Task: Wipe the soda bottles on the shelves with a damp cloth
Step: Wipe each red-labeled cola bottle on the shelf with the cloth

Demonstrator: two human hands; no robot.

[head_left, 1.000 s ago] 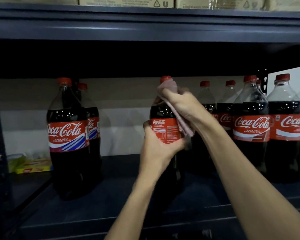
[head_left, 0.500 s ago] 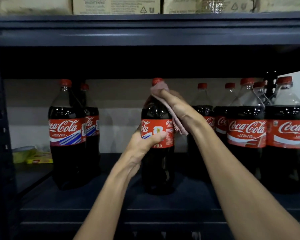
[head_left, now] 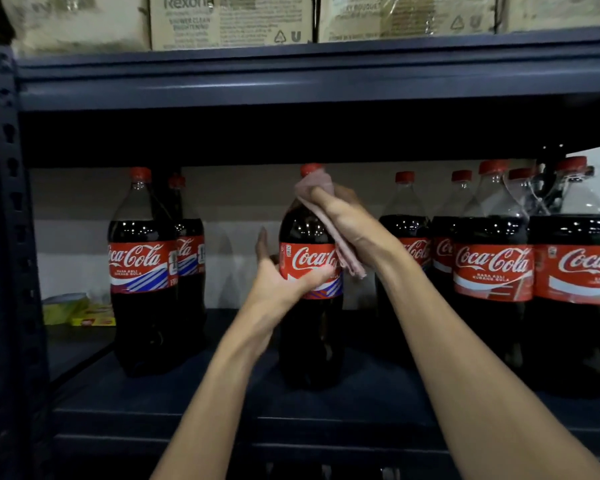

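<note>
Head view: left hand (head_left: 278, 283) grips dark plastic cola bottle (head_left: 307, 341), right hand (head_left: 351, 220) clasps pink cloth (head_left: 317, 181) against its shoulder; best turned steadily

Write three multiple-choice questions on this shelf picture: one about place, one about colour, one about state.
1. Where is the pink cloth? A in a bucket; B against the neck of the middle bottle; C on a hook.
2. What colour are the bottle caps? A blue; B green; C red.
3. What does the left hand do? A grips the middle bottle at its label; B hangs free; C holds the cloth.
Answers: B, the right hand presses it there; C, every visible cap is red; A, its thumb crosses the label.
</note>
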